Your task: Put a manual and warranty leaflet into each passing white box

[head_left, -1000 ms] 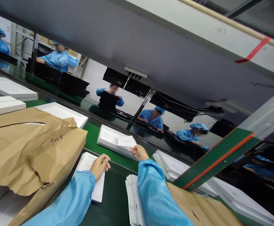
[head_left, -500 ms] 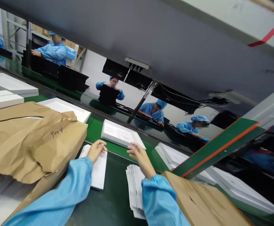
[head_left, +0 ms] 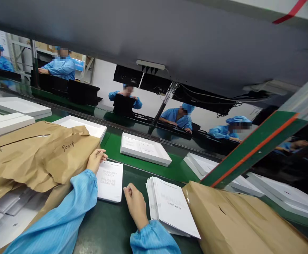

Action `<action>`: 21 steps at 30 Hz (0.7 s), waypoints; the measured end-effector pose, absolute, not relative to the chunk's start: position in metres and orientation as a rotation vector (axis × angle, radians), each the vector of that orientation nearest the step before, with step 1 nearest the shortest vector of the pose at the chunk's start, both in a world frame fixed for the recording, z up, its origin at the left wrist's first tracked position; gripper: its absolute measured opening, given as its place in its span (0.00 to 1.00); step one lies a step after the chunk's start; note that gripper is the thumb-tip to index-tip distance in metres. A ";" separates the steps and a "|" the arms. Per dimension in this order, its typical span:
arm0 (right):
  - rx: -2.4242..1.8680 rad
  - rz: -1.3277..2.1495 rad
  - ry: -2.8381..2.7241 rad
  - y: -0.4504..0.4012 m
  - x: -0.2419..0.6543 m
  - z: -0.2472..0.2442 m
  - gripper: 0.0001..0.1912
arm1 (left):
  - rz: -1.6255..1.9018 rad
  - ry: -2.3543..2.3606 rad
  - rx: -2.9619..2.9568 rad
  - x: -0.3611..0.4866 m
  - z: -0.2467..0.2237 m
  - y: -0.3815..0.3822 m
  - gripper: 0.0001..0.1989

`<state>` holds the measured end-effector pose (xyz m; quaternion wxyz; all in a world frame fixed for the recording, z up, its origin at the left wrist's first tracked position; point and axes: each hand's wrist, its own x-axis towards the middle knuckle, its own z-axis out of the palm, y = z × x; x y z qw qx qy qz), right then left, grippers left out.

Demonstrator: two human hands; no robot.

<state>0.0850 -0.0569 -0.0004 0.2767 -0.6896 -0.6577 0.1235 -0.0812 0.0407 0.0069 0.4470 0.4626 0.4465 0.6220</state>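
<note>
My left hand [head_left: 96, 159], its fingers loosely bent and slightly apart, is at the upper left corner of a stack of white warranty policy booklets [head_left: 109, 181]. It holds nothing that I can see. Between that stack and a second pile, my right hand [head_left: 136, 205] hangs over the dark green work surface [head_left: 104, 225] with its fingers curled in and nothing visible in them. The second pile consists of white manuals [head_left: 173, 204], slightly fanned, to the right of that hand. A white box tray [head_left: 145, 158] with printed leaflets inside lies beyond both hands.
Torn brown paper packaging [head_left: 50, 155] covers the left side; a brown paper package [head_left: 230, 218] stands at right. More white trays [head_left: 18, 106] line the green belt [head_left: 111, 141]. A slanted green post [head_left: 259, 151] and an overhead shelf [head_left: 143, 31] border the space. Co-workers in blue sit opposite.
My right hand has moved down and left, away from the white tray, and its fingers have curled in. My left hand has shifted left to the booklets' corner. The view has tilted slightly.
</note>
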 end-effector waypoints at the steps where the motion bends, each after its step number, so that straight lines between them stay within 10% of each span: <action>1: -1.824 0.348 -1.751 -0.057 0.085 0.000 0.10 | 1.545 1.137 1.189 -0.081 0.006 0.041 0.11; 21: -1.881 0.372 -1.722 -0.052 0.096 -0.004 0.12 | 1.249 1.535 1.778 -0.079 -0.013 0.045 0.12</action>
